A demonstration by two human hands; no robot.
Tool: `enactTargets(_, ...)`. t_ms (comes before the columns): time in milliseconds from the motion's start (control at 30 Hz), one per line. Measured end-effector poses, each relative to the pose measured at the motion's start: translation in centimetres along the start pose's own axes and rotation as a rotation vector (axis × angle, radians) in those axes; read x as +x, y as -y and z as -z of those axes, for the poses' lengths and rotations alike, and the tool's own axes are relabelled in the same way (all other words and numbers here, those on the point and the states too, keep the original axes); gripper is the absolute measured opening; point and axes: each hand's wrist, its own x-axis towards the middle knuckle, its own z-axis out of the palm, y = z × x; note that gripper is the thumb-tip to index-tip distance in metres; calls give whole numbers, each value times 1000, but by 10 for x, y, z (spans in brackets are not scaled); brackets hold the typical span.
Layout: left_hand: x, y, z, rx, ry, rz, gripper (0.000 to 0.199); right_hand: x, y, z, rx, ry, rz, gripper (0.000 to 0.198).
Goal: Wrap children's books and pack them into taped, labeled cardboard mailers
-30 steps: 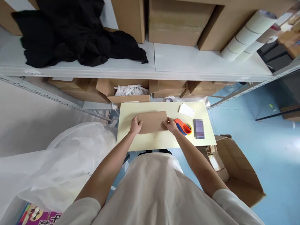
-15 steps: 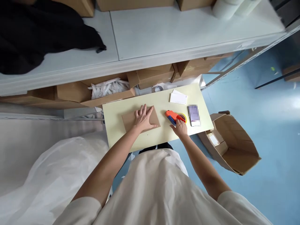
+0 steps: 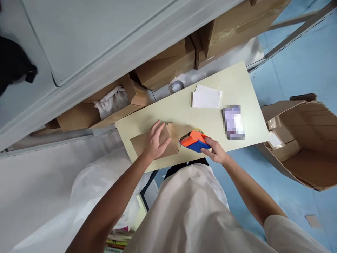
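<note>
A small brown cardboard box (image 3: 170, 140) lies on the pale yellow table (image 3: 184, 116). My left hand (image 3: 156, 143) rests over its top, fingers spread and thumb toward the right end. Just right of the box is an orange and blue tape dispenser (image 3: 194, 141), tilted, its front end close to the box's right edge. My right hand (image 3: 215, 150) grips the dispenser's rear, thumb along the blue side. Part of a yellow tape roll shows behind it. Whether the dispenser touches the box I cannot tell.
White cards (image 3: 206, 98) and a pixelated phone-like item (image 3: 233, 122) lie on the table. Behind stand open cartons (image 3: 163, 66) and a tape roll (image 3: 177, 86) beneath a grey shelf (image 3: 79, 38). A large open carton (image 3: 305, 144) is on the floor at right.
My right hand has lifted the tape dispenser, turned it and brought it left to the box's right end. My left hand stays on the box. The view has tilted and moved nearer.
</note>
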Motion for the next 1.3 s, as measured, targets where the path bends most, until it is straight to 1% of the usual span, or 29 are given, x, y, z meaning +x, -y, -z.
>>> enactTargets(33, 7, -9, 1, -125, 42, 14, 62, -3, 1, 1, 100, 24, -19, 30)
enactTargets(67, 13, -19, 1, -261, 135, 39, 58, -5, 2, 2, 190, 40, -41, 30)
enactTargets(133, 27, -35, 1, -514, 370, 115, 54, -6, 2, 1, 330, 59, -83, 32)
enactTargets(167, 32, -41, 0, -606, 469, 159, 52, -6, 2, 0, 377, 65, -99, 33)
enactTargets(200, 37, -45, -2, -670, 537, 204, 50, -6, 1, 0, 411, 69, -111, 33)
enactTargets(233, 42, -47, -4, -709, 573, 251, 47, -6, 1, 0, 439, 76, -124, 34)
enactTargets(367, 51, -42, -14, -815, 602, 416, 38, -5, -2, -1, 523, 123, -167, 37)
enactTargets(467, 53, -36, -24, -890, 612, 484, 36, -8, -5, -3, 548, 127, -218, 39)
enactTargets(567, 52, -35, -30, -879, 595, 499, 34, -11, -6, -6, 557, 107, -239, 38)
enactTargets(667, 52, -37, -26, -863, 594, 501, 35, -13, -4, -9, 599, 93, -225, 36)
enactTargets(800, 53, -37, -15, -965, 674, 510, 48, -14, 0, -11, 613, 56, -233, 37)
enactTargets(867, 53, -37, -12, -930, 674, 482, 51, -15, 1, -12, 586, 42, -244, 38)
enactTargets(933, 51, -37, -13, -798, 605, 423, 45, -16, 3, -15, 555, 31, -244, 38)
enactTargets(1033, 48, -39, -13, -564, 485, 264, 36, -18, 8, -23, 515, -2, -242, 39)
enactTargets(1167, 49, -44, -4, -274, 425, 44, 34, -17, 22, -35, 430, -125, -249, 38)
enactTargets(1300, 59, -52, 7, -51, 365, -86, 31, -19, 36, -39, 346, -253, -199, 36)
